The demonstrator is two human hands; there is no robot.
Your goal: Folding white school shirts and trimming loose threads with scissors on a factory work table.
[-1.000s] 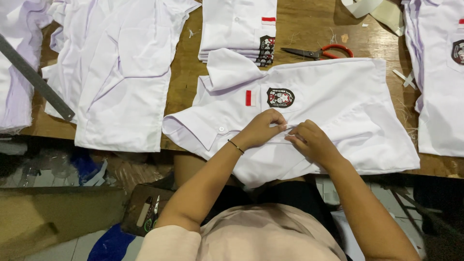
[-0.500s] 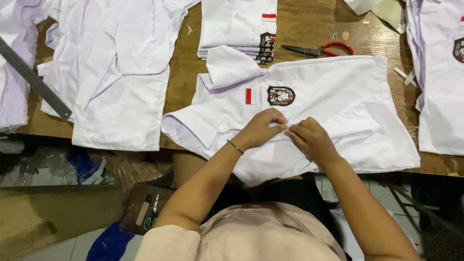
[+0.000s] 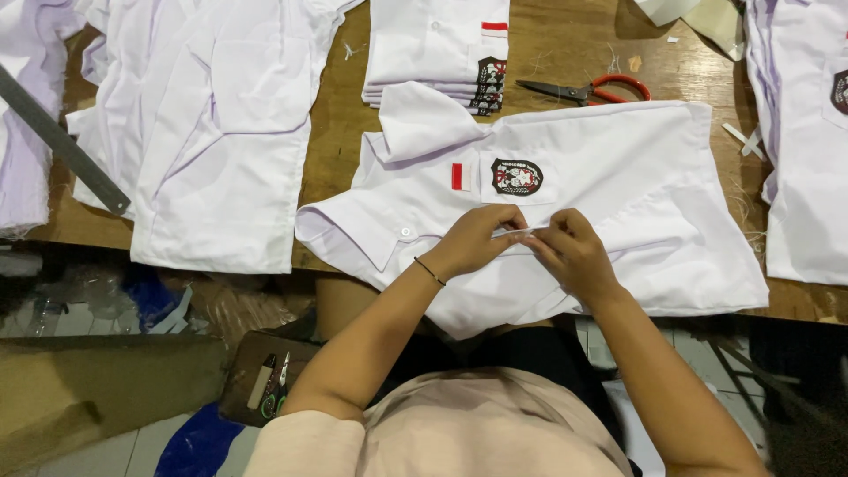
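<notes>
One white shirt (image 3: pixel 609 203) — crest patch, red flag — lies flat.

Illumination is bright and even from overhead. White shirts (image 3: pixel 565 203) approach overexposure. Shadows are soft. The area below the desk (image 3: pixel 336 115) is dim. Focus is sharp.

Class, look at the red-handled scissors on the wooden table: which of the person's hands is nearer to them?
Right. The right hand pinches the white shirt below the scissors, slightly to their left. The left hand holds the same fold farther left.
</notes>
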